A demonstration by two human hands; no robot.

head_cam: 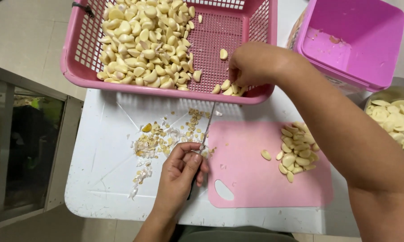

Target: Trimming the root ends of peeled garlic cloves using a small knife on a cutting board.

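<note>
- White table (pixel 108 179) on a tiled floor, seen from above; its top is scored and littered with garlic trimmings (pixel 161 139) left of the board.
- Pink basket (pixel 76 67) sits at the far edge, peeled garlic cloves (pixel 143 40) heaped on its left side, so the right side is open for reaching in.
- Pink bin (pixel 363 49) stands far right, nearly empty.
- Pink cutting board (pixel 251 175) lies in front of you, with trimmed cloves (pixel 296 154) piled at its right, clear of the cutting spot.
- Metal bowl (pixel 396 96) at the right edge holds garlic slices (pixel 394 118).
- Your right hand (pixel 253 62) is inside the basket, fingers pinching at loose cloves (pixel 228 87) by the near wall; can't tell if one's gripped.
- Your left hand (pixel 181 172) is clenched around a knife (pixel 206 130), blade pointing away toward the basket, parked off the board.
</note>
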